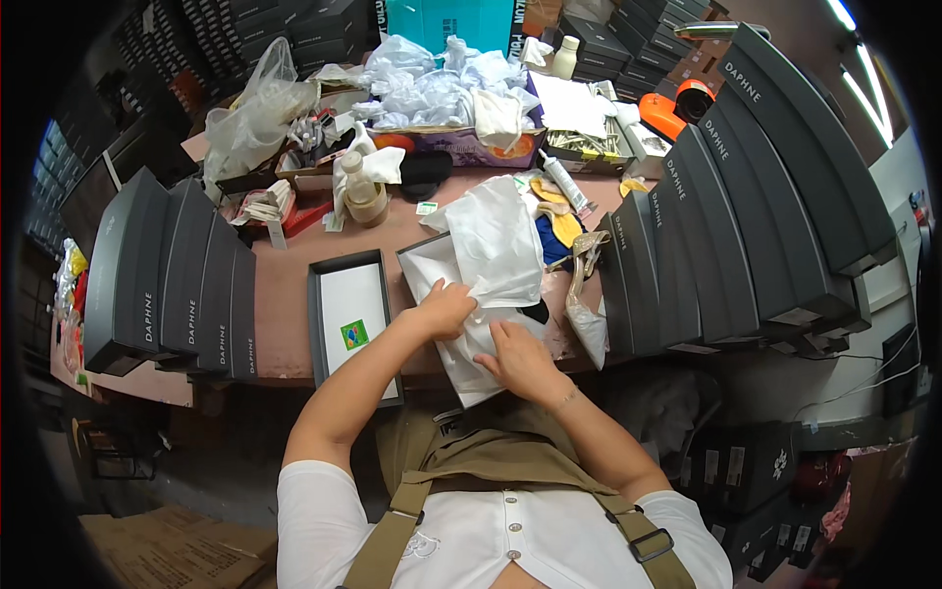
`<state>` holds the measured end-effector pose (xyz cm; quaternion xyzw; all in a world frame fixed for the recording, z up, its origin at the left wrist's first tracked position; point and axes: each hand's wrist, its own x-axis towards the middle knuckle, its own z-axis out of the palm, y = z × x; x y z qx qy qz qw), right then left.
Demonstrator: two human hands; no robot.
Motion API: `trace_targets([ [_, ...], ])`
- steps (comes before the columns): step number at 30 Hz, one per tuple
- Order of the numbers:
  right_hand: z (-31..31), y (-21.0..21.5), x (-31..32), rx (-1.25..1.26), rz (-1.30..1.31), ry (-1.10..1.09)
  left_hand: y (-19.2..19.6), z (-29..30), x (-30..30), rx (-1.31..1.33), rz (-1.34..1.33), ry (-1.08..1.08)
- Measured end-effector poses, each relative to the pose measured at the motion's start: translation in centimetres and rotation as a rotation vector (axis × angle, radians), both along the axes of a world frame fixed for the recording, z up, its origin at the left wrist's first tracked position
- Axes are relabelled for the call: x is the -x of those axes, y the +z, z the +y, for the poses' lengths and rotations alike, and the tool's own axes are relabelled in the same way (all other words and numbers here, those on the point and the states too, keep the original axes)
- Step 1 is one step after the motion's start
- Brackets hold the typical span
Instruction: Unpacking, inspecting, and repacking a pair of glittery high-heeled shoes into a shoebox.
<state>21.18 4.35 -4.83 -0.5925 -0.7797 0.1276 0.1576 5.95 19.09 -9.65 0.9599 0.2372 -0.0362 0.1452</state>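
In front of me an open shoebox (419, 259) lies at a slant, lined with white tissue paper (496, 240) that spills over its far side. My left hand (446, 311) pinches the tissue near the box's middle. My right hand (523, 363) rests on the paper at the box's right side, thumb and fingers apart. Something dark (535, 313) shows beneath the paper beside it; its kind is hidden. Left of the box lies a shallow dark lid (316, 314), white inside, with a small green packet (354, 335). A beige heeled shoe (583, 280), partly wrapped in white, stands to the right.
Dark shoeboxes are stacked at the left (177, 275) and right (706, 226). Behind stand a carton (461, 144) heaped with crumpled tissue, a bottle (361, 187), a white tube (564, 182) and yellow pads (566, 229). An orange tape dispenser (662, 116) sits farther back.
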Motion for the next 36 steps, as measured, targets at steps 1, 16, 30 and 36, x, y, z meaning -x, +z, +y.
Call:
trace_targets([
  [1, 0.7, -2.8, -0.4, 0.161, 0.003, -0.020, 1.1, 0.8, 0.4, 0.164, -0.084, 0.056],
  [16, -0.5, 3.7, -11.8, -0.174, 0.111, -0.446, 10.9, -0.7, 11.4, -0.119, -0.738, 0.909],
  [30, -2.1, 6.6, -7.2, 0.276, 1.076, -0.156, 9.6, -9.3, 4.6, 0.596, -0.823, 0.668],
  [36, -1.9, 7.5, -4.5, 0.147, 0.974, 0.108, 11.8, -11.3, 1.0, 0.782, -1.411, 0.747],
])
